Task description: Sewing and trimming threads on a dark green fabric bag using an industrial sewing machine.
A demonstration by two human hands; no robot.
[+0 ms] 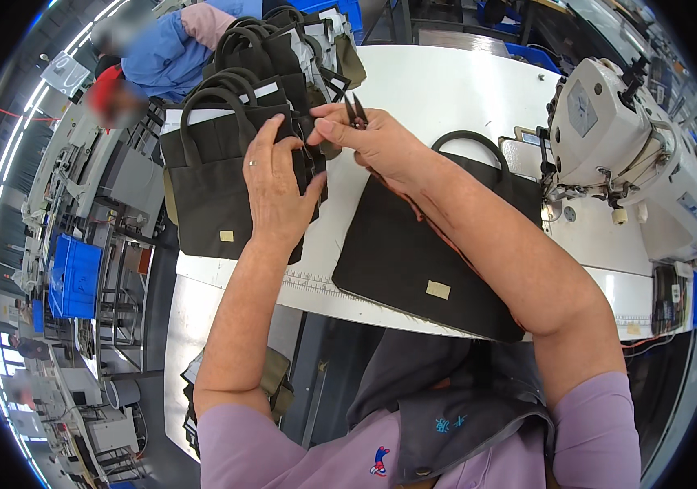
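My left hand lies on the right part of a dark fabric bag with handles and a small yellow label. Its fingers are spread and its thumb rests near the bag's side edge. In my right hand is a pair of thread snips, blades pointing up. That hand's thumb and forefinger come close together beside the edge of the bag stack; whether they pinch a thread cannot be made out. Below my right forearm a second dark bag lies flat, its handle toward the sewing machine.
A white sewing machine stands at the right of the white table. More stacked bags with white pieces lie at the far left. A ruler strip runs along the near edge. A co-worker in blue is beyond; a blue crate stands left.
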